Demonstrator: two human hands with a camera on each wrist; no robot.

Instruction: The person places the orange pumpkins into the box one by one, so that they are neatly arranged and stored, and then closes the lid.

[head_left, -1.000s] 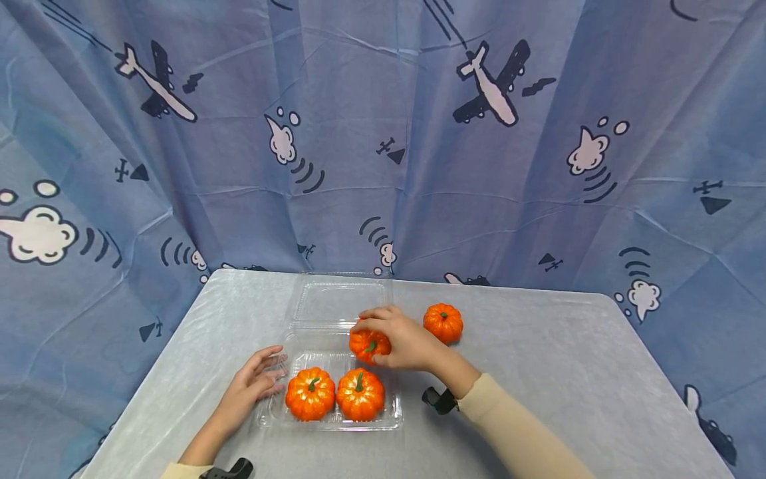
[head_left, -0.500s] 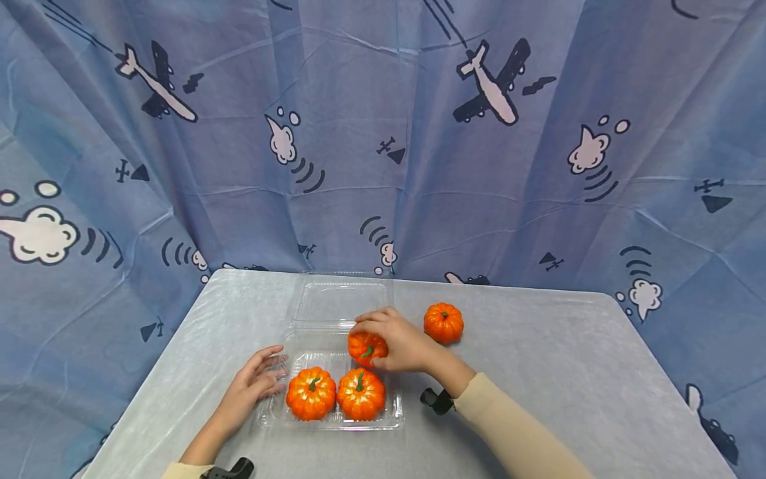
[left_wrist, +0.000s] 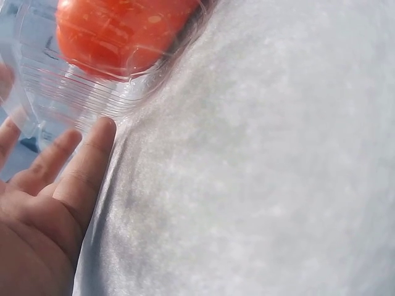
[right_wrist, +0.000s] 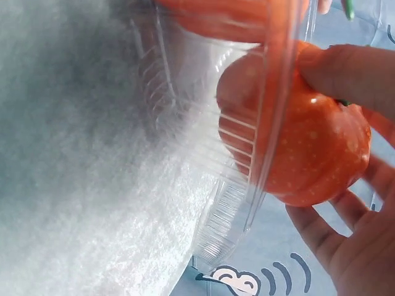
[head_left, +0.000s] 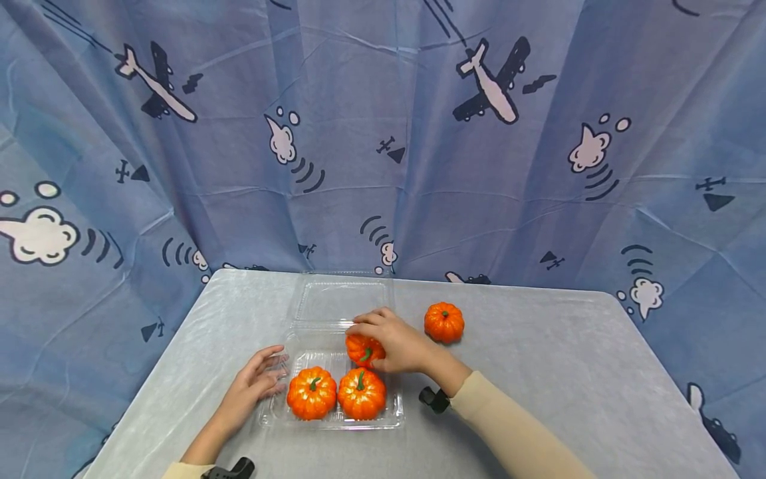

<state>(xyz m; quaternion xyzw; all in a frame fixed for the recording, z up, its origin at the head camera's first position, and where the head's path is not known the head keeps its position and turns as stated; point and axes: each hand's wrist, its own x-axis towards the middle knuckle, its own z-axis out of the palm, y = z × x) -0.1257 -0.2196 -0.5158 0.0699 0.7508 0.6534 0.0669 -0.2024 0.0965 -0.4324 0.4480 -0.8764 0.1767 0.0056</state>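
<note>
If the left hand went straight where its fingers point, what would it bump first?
The left hand would most likely bump the side of the clear plastic box; its fingertips look very close, though whether they touch is hard to tell.

**Four pumpkins (head_left: 312, 393), one box (head_left: 332, 426)**

Four pumpkins are counted at one worktop (head_left: 568, 359): two pumpkins (head_left: 362, 396) in the front of the box, one pumpkin (head_left: 358, 349) in the right hand (head_left: 399, 342) and one pumpkin (head_left: 444, 324) out on its own. Four stems (head_left: 360, 380) show, one to each pumpkin. The single box has one lid (head_left: 342, 303). A left hand (head_left: 248, 382) brings the hands to two, matched by two sleeves (head_left: 514, 432) and two wrist cameras (head_left: 435, 400). One curtain (head_left: 347, 73) hangs behind.
</note>
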